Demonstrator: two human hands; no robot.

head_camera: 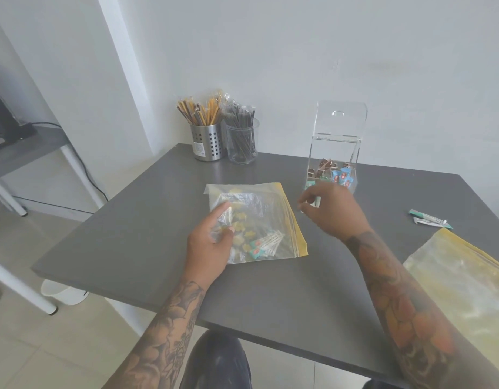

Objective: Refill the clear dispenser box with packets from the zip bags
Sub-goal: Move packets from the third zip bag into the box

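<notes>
Packets lie inside the clear yellow-edged zip bag on the grey table, pinned by the flat, unclenched left hand. Right hand pinches a small packet beside the clear acrylic dispenser box.

Matt grey worktop; crinkled glossy plastic zip bag; clear acrylic dispenser box; perforated brushed-metal cup at upper centre.

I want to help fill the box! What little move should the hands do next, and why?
Probably the right hand should lift the small packet it seems to pinch up into the clear dispenser box. Its lid stands open and only a few packets lie at the bottom. The left hand rests on the zip bag, which has more.
</notes>
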